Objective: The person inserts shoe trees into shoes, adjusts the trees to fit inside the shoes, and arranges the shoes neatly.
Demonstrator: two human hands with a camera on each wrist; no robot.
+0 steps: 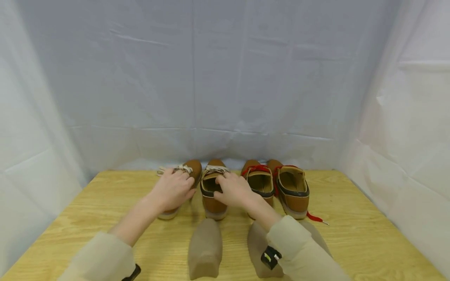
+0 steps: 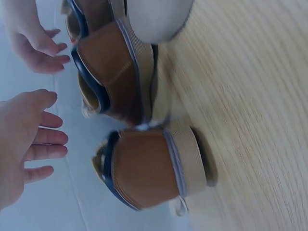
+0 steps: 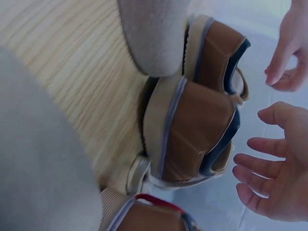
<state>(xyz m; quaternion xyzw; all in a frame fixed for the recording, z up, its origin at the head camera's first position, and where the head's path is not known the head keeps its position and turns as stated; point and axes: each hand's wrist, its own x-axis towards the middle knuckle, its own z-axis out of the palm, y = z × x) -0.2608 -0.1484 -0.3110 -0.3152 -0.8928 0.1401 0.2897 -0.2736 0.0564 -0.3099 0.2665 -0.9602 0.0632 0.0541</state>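
Shoes [image 1: 213, 206] beyond beige forms [image 1: 205, 248] on tabletop [image 1: 365, 238]

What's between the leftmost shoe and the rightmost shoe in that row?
In the head view: a white-laced shoe, then a red-laced shoe. The right hand partly hides the first.

You have brown shoes [image 1: 297, 203] with dark collars [image 1: 293, 192]: cream laces [image 1: 216, 169] on the left pair, red laces [image 1: 258, 168] on the right. Your sleeves [image 1: 309, 251] are cream, the near shoe forms [image 1: 205, 246] taupe, the wood-grained tabletop [image 1: 365, 230] yellow.
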